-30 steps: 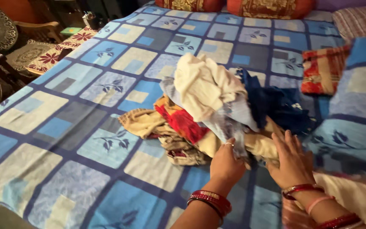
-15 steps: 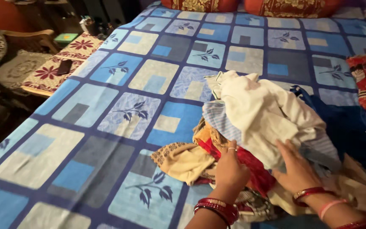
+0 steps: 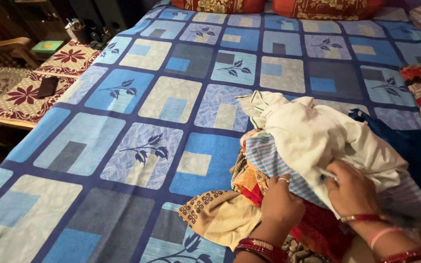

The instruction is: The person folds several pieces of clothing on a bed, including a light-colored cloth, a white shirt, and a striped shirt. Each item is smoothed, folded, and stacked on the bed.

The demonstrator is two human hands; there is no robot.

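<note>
Cream cotton tops the heap: a cream garment (image 3: 317, 134) lies crumpled over a blue striped cloth (image 3: 274, 163), with a red cloth (image 3: 317, 226) and a tan patterned cloth (image 3: 215, 214) spilling out below, all on the near right part of the bed (image 3: 147, 112) with its blue block-print sheet. The right hand (image 3: 352, 192) is closed on a fold of the cream garment, fingers pinching the fabric; the left hand (image 3: 281, 204) rests curled against the striped cloth and the red one, gripping or pressing, I cannot tell which. A dark blue garment (image 3: 415, 151) lies touching the pile's right side. The pieces are tangled, so a pull on the cream one would likely drag the striped cloth along and topple the heap toward the near edge, where the tan cloth already hangs close.
</note>
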